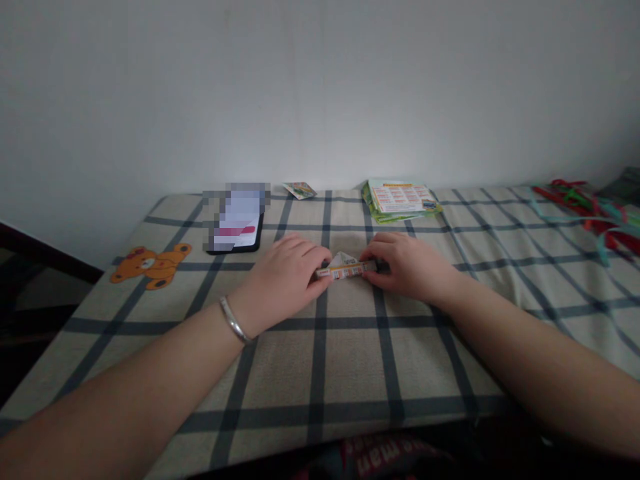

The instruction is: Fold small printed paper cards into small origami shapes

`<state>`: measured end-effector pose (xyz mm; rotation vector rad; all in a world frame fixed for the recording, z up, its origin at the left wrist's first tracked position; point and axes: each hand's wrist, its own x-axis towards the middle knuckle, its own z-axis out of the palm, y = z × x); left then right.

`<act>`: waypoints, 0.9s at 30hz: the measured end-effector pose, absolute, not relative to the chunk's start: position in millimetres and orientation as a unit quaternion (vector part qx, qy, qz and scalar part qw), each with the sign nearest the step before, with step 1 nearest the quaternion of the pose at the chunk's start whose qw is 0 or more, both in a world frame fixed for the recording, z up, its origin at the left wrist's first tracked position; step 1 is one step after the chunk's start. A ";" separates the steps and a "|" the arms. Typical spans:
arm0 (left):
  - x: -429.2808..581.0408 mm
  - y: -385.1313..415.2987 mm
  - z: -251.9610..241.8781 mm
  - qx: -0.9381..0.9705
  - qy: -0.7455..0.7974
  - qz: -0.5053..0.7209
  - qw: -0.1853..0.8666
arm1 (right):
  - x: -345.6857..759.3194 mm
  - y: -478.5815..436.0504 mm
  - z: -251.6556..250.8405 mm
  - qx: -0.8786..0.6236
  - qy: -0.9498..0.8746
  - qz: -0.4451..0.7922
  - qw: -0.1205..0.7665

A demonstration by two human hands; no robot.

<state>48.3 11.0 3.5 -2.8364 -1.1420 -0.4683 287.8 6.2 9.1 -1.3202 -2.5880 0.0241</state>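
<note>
A small folded piece of printed paper (347, 269), with a pointed flap standing up at the back and a narrow printed band along its front, is held just above the checked cloth. My left hand (290, 270) pinches its left end between thumb and fingers; a silver bangle circles that wrist. At the other end, my right hand (407, 263) grips the paper the same way, thumb in front and fingers behind. The fingertips behind the paper are partly hidden.
A phone (240, 227) with a lit screen lies back left, beside an orange bear cutout (150, 265). Along the wall are a small printed card (300, 190) and a stack of printed sheets (400, 199). Tangled red and green ribbons (590, 213) lie at far right on the checked tablecloth (280, 380).
</note>
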 end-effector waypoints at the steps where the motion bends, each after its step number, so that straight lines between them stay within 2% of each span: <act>1: 49.3 10.5 1.1 -0.903 -0.397 -0.163 0.023 | 287.2 6.2 8.6 -0.449 -0.885 0.012 0.122; 16: 51.2 12.4 -7.6 -0.895 -0.390 -0.214 -0.020 | 273.8 2.6 1.8 -0.414 -0.891 0.037 0.182; 27: 53.1 8.0 -1.3 -0.913 -0.335 -0.232 0.000 | 276.4 3.8 2.3 -0.414 -0.890 0.042 0.186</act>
